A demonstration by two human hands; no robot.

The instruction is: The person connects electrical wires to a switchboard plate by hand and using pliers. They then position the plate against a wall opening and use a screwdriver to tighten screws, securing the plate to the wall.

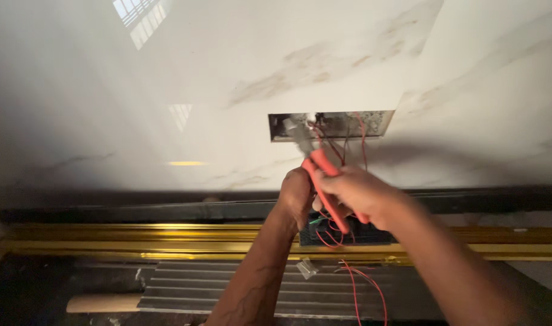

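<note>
Fingers of the right hand are wrapped around the red-handled metal pliers, whose tip points into the rectangular wall recess in the white marble-look tiles. Beside it, the left hand curls closed over thin red and dark wires trailing from the recess.

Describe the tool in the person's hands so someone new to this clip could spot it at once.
Find the rectangular cut-out in the glossy marble-look wall, with wires spilling out. Just below it, the right hand grips pliers beside the left hand. Their thick red handles and grey metal nose, pointing into the opening, set them apart from the thin red wires.
</note>
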